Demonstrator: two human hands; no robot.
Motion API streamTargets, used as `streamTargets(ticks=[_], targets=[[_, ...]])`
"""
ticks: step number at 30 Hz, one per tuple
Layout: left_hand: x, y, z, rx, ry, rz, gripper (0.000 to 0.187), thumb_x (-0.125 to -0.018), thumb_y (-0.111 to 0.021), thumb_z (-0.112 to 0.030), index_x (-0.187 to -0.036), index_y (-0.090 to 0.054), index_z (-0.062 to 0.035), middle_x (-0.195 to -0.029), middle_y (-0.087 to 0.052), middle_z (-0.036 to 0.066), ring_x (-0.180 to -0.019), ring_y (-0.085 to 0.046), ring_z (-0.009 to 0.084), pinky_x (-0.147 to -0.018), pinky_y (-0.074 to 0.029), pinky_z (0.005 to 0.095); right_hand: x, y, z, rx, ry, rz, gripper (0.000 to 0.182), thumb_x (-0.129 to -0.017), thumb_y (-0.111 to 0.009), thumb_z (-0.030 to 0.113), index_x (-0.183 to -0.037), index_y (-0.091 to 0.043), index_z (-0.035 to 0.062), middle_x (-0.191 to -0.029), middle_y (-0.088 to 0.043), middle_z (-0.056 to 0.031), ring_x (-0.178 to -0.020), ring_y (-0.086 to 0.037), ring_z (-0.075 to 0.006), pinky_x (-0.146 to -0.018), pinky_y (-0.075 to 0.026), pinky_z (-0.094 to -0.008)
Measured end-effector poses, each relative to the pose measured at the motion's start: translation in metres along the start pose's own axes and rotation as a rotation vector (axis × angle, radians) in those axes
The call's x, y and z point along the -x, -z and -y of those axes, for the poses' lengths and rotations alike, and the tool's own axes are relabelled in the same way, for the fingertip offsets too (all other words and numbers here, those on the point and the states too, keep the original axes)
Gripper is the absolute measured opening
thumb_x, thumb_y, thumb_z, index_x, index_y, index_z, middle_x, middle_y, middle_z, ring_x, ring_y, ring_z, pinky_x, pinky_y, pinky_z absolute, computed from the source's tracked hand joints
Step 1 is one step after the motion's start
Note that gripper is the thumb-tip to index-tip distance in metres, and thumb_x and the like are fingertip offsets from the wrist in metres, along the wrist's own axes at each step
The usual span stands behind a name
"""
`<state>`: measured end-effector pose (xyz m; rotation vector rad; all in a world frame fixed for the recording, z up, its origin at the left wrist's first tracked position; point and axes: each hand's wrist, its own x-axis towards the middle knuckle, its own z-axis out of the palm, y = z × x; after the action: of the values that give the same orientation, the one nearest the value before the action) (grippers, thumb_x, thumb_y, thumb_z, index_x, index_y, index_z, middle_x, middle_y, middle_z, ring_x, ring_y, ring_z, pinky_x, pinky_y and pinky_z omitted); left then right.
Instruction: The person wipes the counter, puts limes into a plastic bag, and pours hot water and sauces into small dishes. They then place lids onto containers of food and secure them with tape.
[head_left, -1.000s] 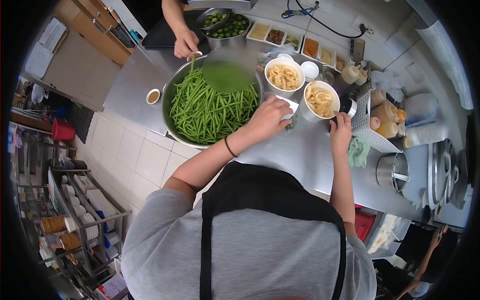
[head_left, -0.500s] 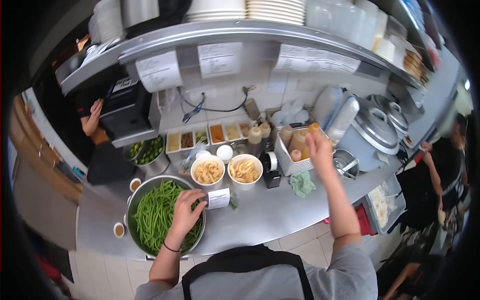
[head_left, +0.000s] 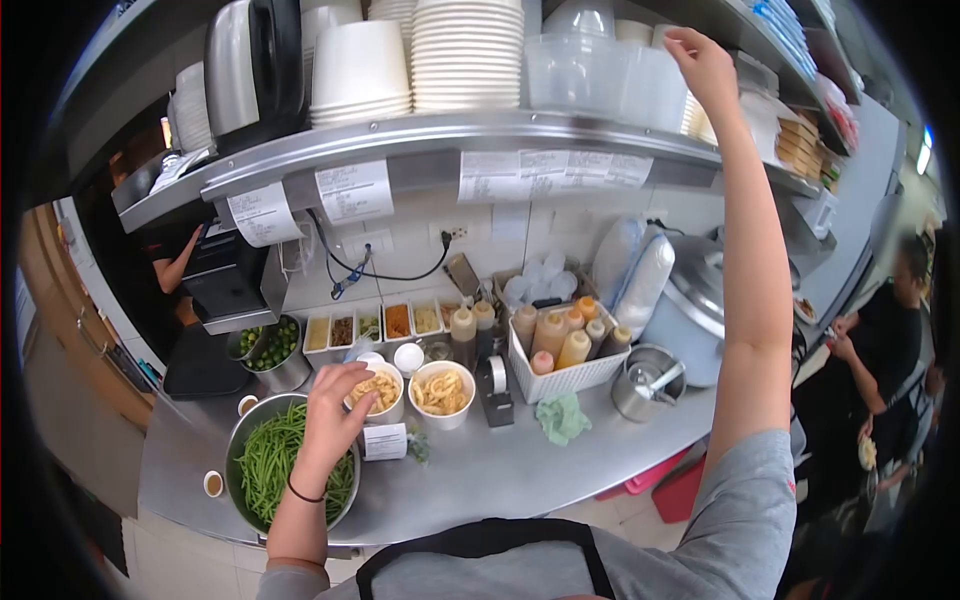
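My left hand (head_left: 333,415) rests open, holding nothing, over the bowl of green beans (head_left: 262,466) on the surface's left. My right hand (head_left: 703,62) reaches up to the plastic containers (head_left: 600,72) on the shelf; its grip I cannot tell.

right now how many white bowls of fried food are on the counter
2: one bowl under the left hand, the other bowl just right of it, beside the tape dispenser.

left hand (head_left: 333,415) by bean bowl (head_left: 240,432) | right hand (head_left: 705,62) at shelf tubs (head_left: 600,72)
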<state>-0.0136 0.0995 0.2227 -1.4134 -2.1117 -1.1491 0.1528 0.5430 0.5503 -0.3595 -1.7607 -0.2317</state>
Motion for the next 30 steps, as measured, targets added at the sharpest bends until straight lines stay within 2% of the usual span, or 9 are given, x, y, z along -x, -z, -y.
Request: streamTargets(ticks=[4, 6, 7, 9, 14, 16, 26, 29, 30], targets=[[-0.031, -0.020, -0.040, -0.042, -0.025, -0.079, 0.022, -0.067, -0.066, -0.005, -0.088, -0.062, -0.0007, -0.097, -0.060, 0.012, -0.090, -0.054, 0.0289, -0.079, -0.043, 0.0358, -0.028, -0.030, 0.012, -0.285, 0.269, 0.110, 0.031, -0.077, -0.062, 0.034, -0.096, -0.065, 0.0101, -0.078, -0.064, -0.0070, -0.072, -0.059, -0.0173, -0.065, -0.046, -0.0283], [-0.038, -0.032, -0.056, -0.023, -0.009, -0.094, 0.021, -0.068, -0.067, -0.006, -0.088, -0.063, -0.0005, -0.097, -0.060, 0.013, -0.091, -0.055, 0.0290, -0.080, -0.043, 0.0352, -0.038, -0.031, 0.022, -0.106, 0.364, 0.626, 0.032, -0.076, -0.064, 0.036, -0.093, -0.066, 0.0091, -0.078, -0.063, -0.0045, -0.072, -0.057, -0.0150, -0.065, -0.046, -0.0283], [-0.040, -0.037, -0.060, -0.036, 0.002, -0.110, 0.021, -0.068, -0.067, -0.006, -0.088, -0.063, -0.0005, -0.097, -0.060, 0.013, -0.091, -0.055, 0.0290, -0.080, -0.043, 0.0352, -0.043, -0.029, 0.029, -0.121, 0.382, 0.620, 0.032, -0.076, -0.064, 0.036, -0.093, -0.066, 0.0091, -0.078, -0.063, -0.0045, -0.072, -0.057, -0.0150, -0.065, -0.046, -0.0283], [-0.041, -0.047, -0.067, -0.084, -0.038, -0.124, 0.021, -0.067, -0.068, -0.006, -0.087, -0.062, -0.0009, -0.095, -0.060, 0.011, -0.089, -0.054, 0.0284, -0.077, -0.044, 0.0352, -0.054, -0.017, 0.051, -0.063, 0.125, 0.814, 0.030, -0.074, -0.067, 0.038, -0.089, -0.068, 0.0117, -0.080, -0.063, -0.0031, -0.075, -0.056, -0.0145, -0.066, -0.045, -0.0285], [-0.032, -0.041, -0.083, -0.157, 0.052, -0.150, 0.020, -0.067, -0.067, -0.005, -0.086, -0.062, -0.0009, -0.096, -0.060, 0.011, -0.088, -0.054, 0.0279, -0.077, -0.044, 0.0348, -0.104, -0.090, 0.056, -0.460, 0.263, 0.406, 0.011, -0.071, -0.062, 0.012, -0.072, -0.066, 0.0014, -0.073, -0.064, -0.0145, -0.061, -0.062, -0.0216, -0.057, -0.049, -0.0329], [-0.029, -0.032, -0.086, -0.176, 0.078, -0.177, 0.020, -0.066, -0.067, -0.004, -0.086, -0.062, -0.0008, -0.096, -0.060, 0.011, -0.088, -0.054, 0.0279, -0.077, -0.044, 0.0348, -0.120, -0.122, 0.069, -0.232, 0.326, 0.212, 0.015, -0.069, -0.061, 0.013, -0.079, -0.068, 0.0044, -0.087, -0.063, -0.0183, -0.079, -0.063, -0.0274, -0.072, -0.050, -0.0351], [0.015, 0.010, -0.061, -0.243, 0.267, -0.317, 0.020, -0.067, -0.066, -0.002, -0.087, -0.062, -0.0002, -0.095, -0.061, 0.013, -0.089, -0.055, 0.0277, -0.078, -0.043, 0.0348, -0.184, -0.204, 0.057, -0.028, 0.132, 0.230, 0.032, -0.080, -0.049, 0.026, -0.093, -0.065, 0.0018, -0.099, -0.061, -0.0185, -0.097, -0.057, -0.0305, -0.083, -0.045, -0.0389], [0.023, 0.016, -0.053, -0.184, 0.323, -0.309, 0.018, -0.068, -0.065, -0.002, -0.086, -0.063, 0.0001, -0.095, -0.061, 0.013, -0.089, -0.056, 0.0275, -0.079, -0.043, 0.0345, -0.217, -0.232, 0.016, 0.704, 0.734, -0.061, 0.042, -0.080, -0.050, 0.040, -0.086, -0.066, 0.0024, -0.090, -0.064, -0.0146, -0.090, -0.060, -0.0254, -0.078, -0.045, -0.0336], [0.027, 0.012, -0.046, -0.122, 0.342, -0.312, 0.017, -0.069, -0.064, -0.002, -0.086, -0.063, 0.0008, -0.094, -0.061, 0.013, -0.089, -0.057, 0.0271, -0.080, -0.043, 0.0340, -0.192, -0.200, 0.039, 0.788, 0.644, -0.029, 0.046, -0.079, -0.050, 0.045, -0.086, -0.066, 0.0027, -0.087, -0.064, -0.0128, -0.087, -0.060, -0.0235, -0.076, -0.044, -0.0318]])
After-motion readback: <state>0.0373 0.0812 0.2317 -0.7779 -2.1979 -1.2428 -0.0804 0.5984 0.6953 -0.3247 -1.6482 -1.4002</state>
